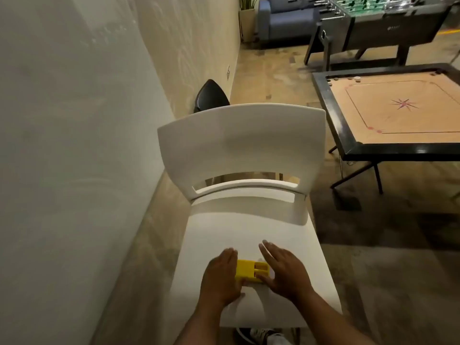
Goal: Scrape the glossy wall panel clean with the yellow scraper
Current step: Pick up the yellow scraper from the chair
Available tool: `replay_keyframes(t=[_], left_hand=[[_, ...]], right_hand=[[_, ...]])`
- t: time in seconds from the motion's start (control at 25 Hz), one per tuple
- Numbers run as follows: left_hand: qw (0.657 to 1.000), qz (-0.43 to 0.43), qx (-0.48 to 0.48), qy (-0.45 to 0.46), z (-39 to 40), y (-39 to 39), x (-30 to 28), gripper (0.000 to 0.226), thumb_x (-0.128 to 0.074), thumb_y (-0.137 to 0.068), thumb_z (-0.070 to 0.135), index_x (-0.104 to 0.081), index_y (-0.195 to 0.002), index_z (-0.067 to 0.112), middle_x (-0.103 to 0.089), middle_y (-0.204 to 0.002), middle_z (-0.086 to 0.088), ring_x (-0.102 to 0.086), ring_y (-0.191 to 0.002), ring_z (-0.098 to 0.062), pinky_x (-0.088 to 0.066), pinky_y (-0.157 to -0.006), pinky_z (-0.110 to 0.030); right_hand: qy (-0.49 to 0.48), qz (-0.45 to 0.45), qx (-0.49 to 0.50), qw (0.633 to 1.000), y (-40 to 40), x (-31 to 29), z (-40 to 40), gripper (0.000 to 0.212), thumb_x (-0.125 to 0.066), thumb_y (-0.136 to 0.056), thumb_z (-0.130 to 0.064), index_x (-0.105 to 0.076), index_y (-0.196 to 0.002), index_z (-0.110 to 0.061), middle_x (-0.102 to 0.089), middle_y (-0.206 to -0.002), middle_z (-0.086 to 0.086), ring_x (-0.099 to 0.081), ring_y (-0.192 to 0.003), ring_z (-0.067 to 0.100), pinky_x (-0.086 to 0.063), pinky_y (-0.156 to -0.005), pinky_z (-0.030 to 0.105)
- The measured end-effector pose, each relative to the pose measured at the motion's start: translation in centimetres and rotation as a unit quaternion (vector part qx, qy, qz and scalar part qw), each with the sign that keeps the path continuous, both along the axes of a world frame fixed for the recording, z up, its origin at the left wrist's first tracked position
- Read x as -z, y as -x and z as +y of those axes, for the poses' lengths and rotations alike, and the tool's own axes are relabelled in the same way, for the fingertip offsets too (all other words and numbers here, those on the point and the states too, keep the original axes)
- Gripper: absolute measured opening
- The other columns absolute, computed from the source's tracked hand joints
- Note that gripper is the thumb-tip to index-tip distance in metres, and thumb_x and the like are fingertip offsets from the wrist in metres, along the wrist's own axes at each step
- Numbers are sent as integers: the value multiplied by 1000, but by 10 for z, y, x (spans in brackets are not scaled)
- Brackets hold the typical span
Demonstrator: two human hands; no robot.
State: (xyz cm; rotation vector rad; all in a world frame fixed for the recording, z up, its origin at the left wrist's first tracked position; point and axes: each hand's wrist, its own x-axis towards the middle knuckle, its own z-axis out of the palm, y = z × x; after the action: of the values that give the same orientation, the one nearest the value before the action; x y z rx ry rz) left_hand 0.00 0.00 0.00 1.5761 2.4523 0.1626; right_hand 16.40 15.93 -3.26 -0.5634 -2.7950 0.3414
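Observation:
The yellow scraper (pixel 250 270) lies flat on the seat of a white chair (pixel 239 148), near the seat's front edge. My left hand (pixel 220 278) rests against the scraper's left end, fingers together and covering part of it. My right hand (pixel 283 268) lies on the seat at the scraper's right end, fingers spread, thumb touching its near corner. Neither hand has lifted it. The glossy wall panel (pixel 69 145) fills the left side of the view and shows faint smears and scratches.
A black chair (pixel 211 95) stands behind the white one by the wall. A carrom board table (pixel 388 110) is at the right, a foosball table (pixel 378 23) and a blue sofa (pixel 281 21) farther back. Bare floor runs between the chair and the tables.

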Motion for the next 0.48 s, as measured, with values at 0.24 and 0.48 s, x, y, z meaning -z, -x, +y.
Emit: replay_keyframes(t=[0.24, 0.48], left_hand=[[997, -37, -26, 62, 8, -1, 34, 81, -64, -101, 22, -17, -166, 19, -24, -171, -1, -22, -159, -23, -33, -123, -36], [998, 14, 24, 50, 11, 10, 30, 63, -63, -101, 14, -35, -157, 21, -41, -160, 0, -38, -146, -23, -32, -120, -35]], right_hand=[[34, -23, -56, 998, 6, 14, -9, 73, -86, -72, -64, -72, -127, -18, -76, -120, -5, -76, -96, 11, -64, -75, 25], [49, -58, -83, 994, 17, 23, -2, 71, -87, -72, -55, -67, -130, -20, -72, -106, -9, -70, -78, 9, -58, -63, 21]])
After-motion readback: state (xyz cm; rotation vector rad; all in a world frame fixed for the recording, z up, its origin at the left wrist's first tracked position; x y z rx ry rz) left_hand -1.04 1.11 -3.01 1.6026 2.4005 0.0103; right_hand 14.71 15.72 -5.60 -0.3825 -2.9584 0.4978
